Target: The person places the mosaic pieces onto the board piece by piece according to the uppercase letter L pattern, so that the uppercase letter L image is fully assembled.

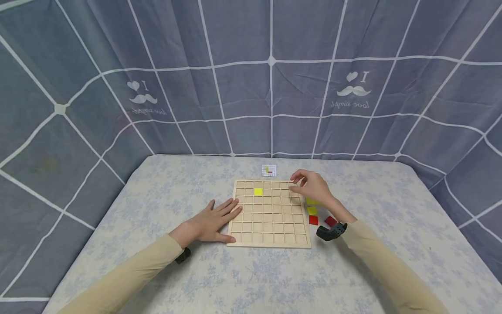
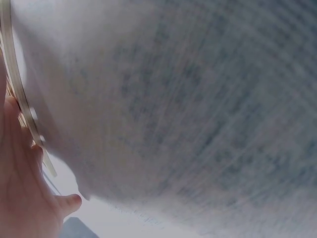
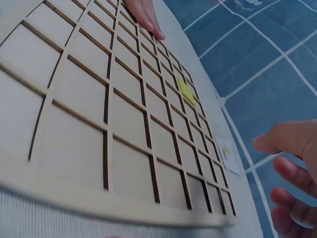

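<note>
A wooden grid board (image 1: 269, 237) with square cells lies on the table. One yellow square tile (image 1: 258, 191) sits in a cell of its upper left part; the right wrist view shows this yellow tile (image 3: 186, 91) too. My left hand (image 1: 213, 221), fingers spread, rests on the board's left edge. Above the upper right corner of the board is my right hand (image 1: 311, 186), its fingers loosely bent. A gap shows between the thumb (image 3: 277, 139) and the fingers, with nothing held there.
Right of the board lie yellow tiles (image 1: 311, 211), a red tile (image 1: 313, 220) beneath them and another red tile (image 1: 330, 221) near the right wrist. A small card with a grid pattern (image 1: 269, 170) lies behind the board. Blue curtain (image 1: 243, 91) hangs around the table.
</note>
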Demonstrator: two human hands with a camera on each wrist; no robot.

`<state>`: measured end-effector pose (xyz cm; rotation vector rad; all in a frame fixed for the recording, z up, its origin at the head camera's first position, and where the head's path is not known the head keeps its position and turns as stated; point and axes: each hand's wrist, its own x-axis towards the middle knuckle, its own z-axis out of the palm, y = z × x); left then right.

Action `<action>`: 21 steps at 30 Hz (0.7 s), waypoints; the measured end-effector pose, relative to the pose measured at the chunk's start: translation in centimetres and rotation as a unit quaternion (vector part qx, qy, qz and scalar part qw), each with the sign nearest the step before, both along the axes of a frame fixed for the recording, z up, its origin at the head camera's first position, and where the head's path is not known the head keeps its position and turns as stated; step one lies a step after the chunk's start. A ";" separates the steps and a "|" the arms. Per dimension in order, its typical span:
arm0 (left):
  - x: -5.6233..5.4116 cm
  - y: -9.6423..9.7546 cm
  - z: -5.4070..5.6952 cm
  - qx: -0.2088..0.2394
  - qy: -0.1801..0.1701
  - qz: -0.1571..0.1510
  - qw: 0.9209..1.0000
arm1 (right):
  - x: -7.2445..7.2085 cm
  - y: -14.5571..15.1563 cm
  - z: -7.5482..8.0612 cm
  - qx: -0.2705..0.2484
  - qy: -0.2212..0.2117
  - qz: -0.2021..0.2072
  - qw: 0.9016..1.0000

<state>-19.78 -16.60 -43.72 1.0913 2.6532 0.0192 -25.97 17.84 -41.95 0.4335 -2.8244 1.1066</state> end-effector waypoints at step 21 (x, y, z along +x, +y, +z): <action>0.1 0.0 -0.1 -0.003 0.005 0.001 1.000 | 1.5 6.4 -0.6 0.019 -0.005 -0.050 0.999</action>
